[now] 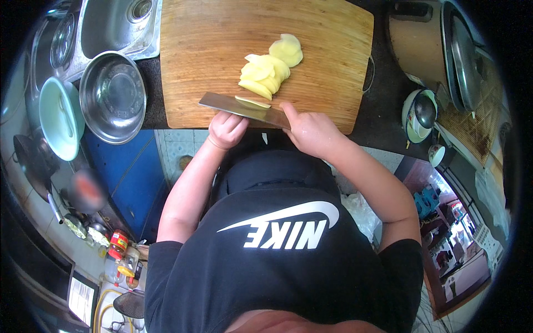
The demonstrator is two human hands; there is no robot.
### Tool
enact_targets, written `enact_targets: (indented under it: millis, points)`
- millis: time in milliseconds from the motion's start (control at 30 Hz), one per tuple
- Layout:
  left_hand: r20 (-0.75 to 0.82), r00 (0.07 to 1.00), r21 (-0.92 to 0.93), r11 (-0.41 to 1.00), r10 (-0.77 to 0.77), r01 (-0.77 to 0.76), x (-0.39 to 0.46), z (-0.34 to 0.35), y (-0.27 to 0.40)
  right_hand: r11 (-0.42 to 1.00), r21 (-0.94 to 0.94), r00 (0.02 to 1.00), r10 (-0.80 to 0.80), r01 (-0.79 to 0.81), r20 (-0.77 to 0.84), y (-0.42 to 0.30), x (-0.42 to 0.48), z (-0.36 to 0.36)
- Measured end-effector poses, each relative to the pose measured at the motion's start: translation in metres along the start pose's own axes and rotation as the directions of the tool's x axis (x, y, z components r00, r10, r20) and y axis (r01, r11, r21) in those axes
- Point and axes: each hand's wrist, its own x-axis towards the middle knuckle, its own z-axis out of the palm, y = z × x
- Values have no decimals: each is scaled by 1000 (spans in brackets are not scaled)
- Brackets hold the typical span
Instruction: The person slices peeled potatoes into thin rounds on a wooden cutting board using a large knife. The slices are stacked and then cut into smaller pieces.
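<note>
A wide cleaver (250,111) is in my right hand (312,132), its blade pointing left over the near edge of a wooden cutting board (200,50). A thin pale slice (253,102) clings to the blade's far side. My left hand (228,128) is curled at the board's near edge, against the near side of the blade; whether it holds a piece is hidden. Beyond the blade lies an overlapping pile of pale yellow slices, likely potato (264,75), with a few rounder slices (286,50) at its upper right.
A steel basin (113,98) and a light green bowl (60,118) stand to the left, below a steel sink (108,29). On the right are a large lidded pot (416,45) and enamel bowls with a ladle (419,114). A metal handle loop (372,75) sticks out of the board's right side.
</note>
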Motion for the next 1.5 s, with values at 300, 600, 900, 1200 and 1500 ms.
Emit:
enact_targets:
  millis: [300, 600, 900, 1200, 1500]
  points:
    - [-5, 1000, -17, 1000, -9, 9, 1, -1, 1, 993, 120, 926, -51, 7, 374, -2, 21, -36]
    - [-2, 1000, -5, 1000, -4, 4, 2, -1, 1, 998, 24, 920, 38, -52, 390, -11, 23, -35]
    - [-44, 999, 17, 1000, 14, -13, 7, -1, 1, 996, 82, 914, -1, -35, 406, -8, 25, -34]
    - [-47, 999, 40, 999, 18, -16, 12, -2, 2, 986, 116, 965, 89, -121, 245, -22, 45, -41]
    - [-43, 999, 64, 998, 15, -13, 15, -4, 5, 944, 330, 1000, 5, -12, 23, -9, 24, -35]
